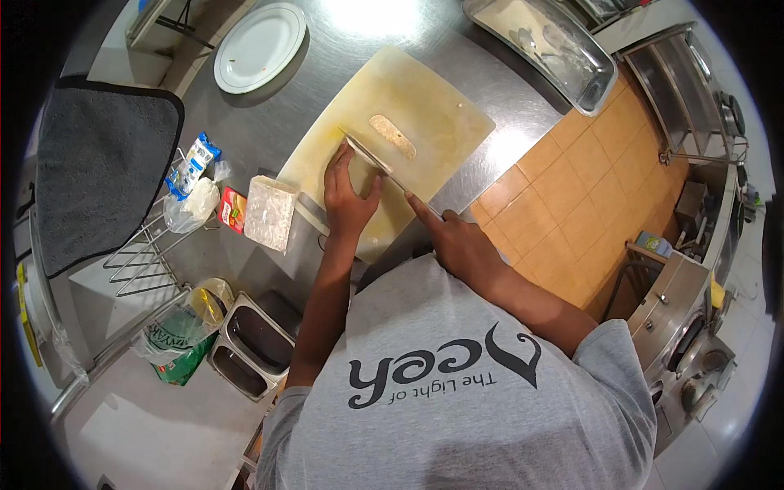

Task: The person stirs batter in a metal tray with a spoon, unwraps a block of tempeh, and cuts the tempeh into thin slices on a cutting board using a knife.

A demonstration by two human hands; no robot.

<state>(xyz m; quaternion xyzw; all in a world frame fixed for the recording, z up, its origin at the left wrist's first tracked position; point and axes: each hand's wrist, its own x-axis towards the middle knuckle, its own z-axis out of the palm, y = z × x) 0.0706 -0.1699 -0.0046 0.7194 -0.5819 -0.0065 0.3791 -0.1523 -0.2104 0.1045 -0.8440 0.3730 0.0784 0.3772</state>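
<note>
My right hand (459,243) is closed around the handle of a knife (373,158), its blade slanting up and left across the yellowed cutting board (433,102). Close beside the blade, my left hand (349,202) holds down a pale piece of what looks like tempeh, largely hidden under the fingers and thumb. Beyond the knife lies one thin, oblong tempeh slice (393,136), flat on the board. A whitish, speckled tempeh block (271,214) sits left of my left forearm, at the board's near left edge.
On the steel counter (347,61) are a white plate (260,47) and a metal tray (600,86) with utensils. Left of the block stand a red packet (232,210), a knotted plastic bag (196,204) and a blue-white packet (196,163). Metal containers (260,336) are lower left.
</note>
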